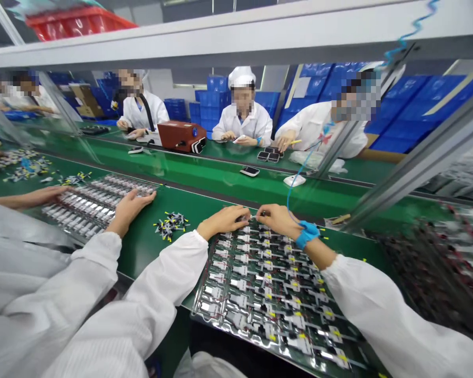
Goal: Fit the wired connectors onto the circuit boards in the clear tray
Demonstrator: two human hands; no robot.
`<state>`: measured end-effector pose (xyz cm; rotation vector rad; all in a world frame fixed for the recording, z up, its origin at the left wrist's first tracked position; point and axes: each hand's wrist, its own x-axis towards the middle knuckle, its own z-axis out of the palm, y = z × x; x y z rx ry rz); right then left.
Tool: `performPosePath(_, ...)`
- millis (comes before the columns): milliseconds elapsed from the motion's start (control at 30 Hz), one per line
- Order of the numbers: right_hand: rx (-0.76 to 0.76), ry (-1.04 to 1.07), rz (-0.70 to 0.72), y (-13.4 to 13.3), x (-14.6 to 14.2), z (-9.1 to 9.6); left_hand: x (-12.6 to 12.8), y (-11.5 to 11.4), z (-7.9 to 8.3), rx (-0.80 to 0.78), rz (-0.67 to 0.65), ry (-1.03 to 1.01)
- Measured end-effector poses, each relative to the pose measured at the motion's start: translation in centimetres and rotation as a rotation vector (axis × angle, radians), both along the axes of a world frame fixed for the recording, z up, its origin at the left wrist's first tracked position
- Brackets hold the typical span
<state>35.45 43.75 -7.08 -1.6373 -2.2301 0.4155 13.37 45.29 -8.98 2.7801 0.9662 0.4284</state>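
Note:
My left hand and my right hand meet at the far edge of a clear tray filled with rows of small white and black wired parts. Both hands have their fingers curled down in a pinch onto parts in the far row; what they pinch is too small to make out. A blue strap circles my right wrist, with a blue coiled cord running up from it. White sleeves cover both my arms.
A co-worker on my left rests a hand on another tray of parts. A loose pile of small parts lies between the trays. Beyond runs a green conveyor with phones, and people in white sit opposite.

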Motion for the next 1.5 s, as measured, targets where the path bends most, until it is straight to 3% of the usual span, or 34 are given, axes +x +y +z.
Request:
performPosePath(233,-0.006,0.011,-0.042,0.6,-1.4,-2.0,0.0,1.2,-1.1,-0.106,0.076,-0.079)
performPosePath(667,-0.089,0.123,0.018,-0.3,-1.7,-1.5,0.4,1.4,-1.5,-0.035,0.083,-0.004)
performPosePath(1500,-0.032,0.082,-0.042,0.2,-2.1,-2.5,1.1,0.7,-1.6,0.005,0.188,0.042)
